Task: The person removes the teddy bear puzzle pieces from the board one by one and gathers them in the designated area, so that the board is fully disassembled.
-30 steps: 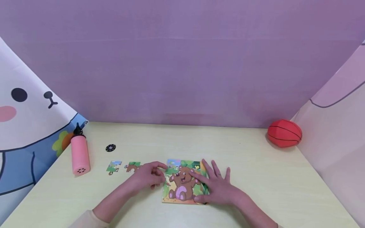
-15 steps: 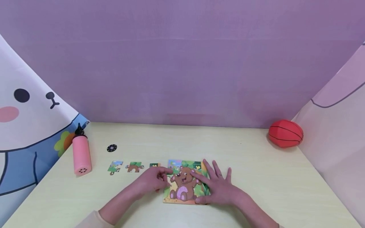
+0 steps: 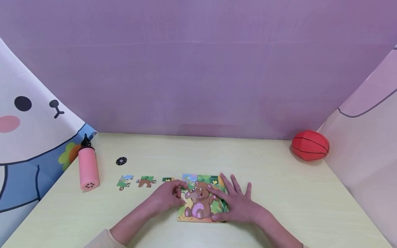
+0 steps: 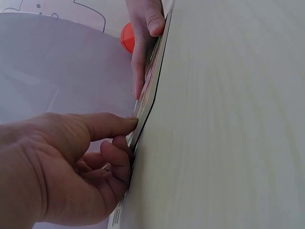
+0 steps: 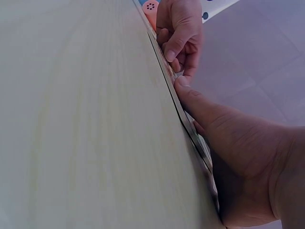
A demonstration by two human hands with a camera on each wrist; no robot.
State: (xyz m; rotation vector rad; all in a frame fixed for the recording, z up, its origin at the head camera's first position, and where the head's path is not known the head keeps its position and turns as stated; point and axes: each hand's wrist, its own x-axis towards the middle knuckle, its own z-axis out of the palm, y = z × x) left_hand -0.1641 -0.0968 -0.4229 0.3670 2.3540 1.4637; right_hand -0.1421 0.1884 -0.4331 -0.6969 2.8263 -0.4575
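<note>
Brown bear artwork covers the puzzle [image 3: 198,210], which in the head view lies between the 2 hands, under the right hand's fingers and just beside the left hand. The right hand [image 3: 238,205] is spread, its fingers apart and resting over the puzzle's right side. The left hand [image 3: 167,197] is curled at the opposite edge, its thumb and index finger seemingly pinching a puzzle piece [image 3: 191,195] that sits out of line with the bear. Beyond and left of that hand are a sky-coloured piece [image 3: 125,182], a brown piece [image 3: 146,181] and a dark-green piece [image 3: 168,179], partly hidden by it.

From the left wrist, the puzzle's thin edge runs along the left fingertips, the other fingers folded under; the right hand is farther along. Working the piece gently, near level, would probably spare its neighbours.

From the right wrist, the right thumb lies along the puzzle's near edge, with the left fingers close ahead of its tip. Steady, light pressure from the right hand should stop the puzzle sliding; pressing hard could shift the joints.
</note>
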